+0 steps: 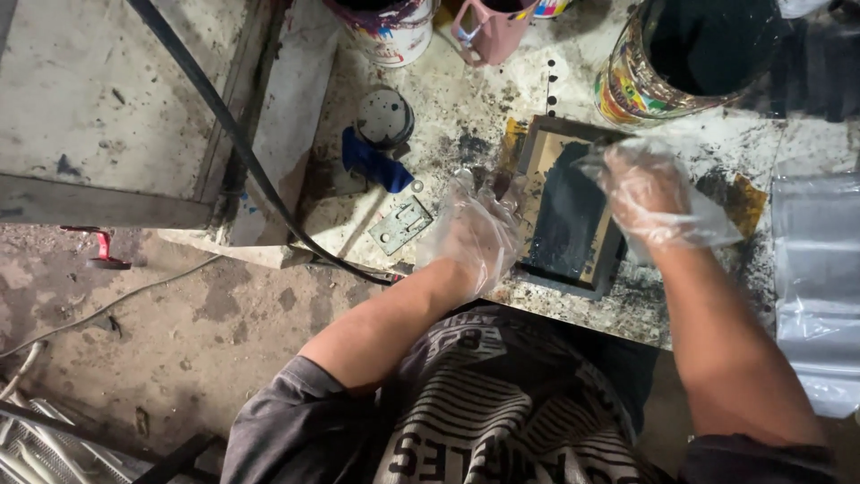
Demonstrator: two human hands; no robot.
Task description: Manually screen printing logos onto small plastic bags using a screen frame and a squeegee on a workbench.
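A small rectangular frame-like block [563, 215], partly coated in dark paint, lies on a paint-stained bench [466, 116]. My left hand [475, 235], in a clear plastic glove, presses on the block's left edge. My right hand [647, 193], also in a plastic glove, is closed above the block's upper right corner; it seems to grip a small dark applicator that touches the block, mostly hidden by the glove.
A large open paint can [690, 54] with dark paint stands at the back right. A white can [390, 31] and a pink cup [491, 31] sit at the back. A metal hinge plate [400, 224], a blue rag [372, 161], a black cable [233, 134] and plastic sheeting [817, 287] lie nearby.
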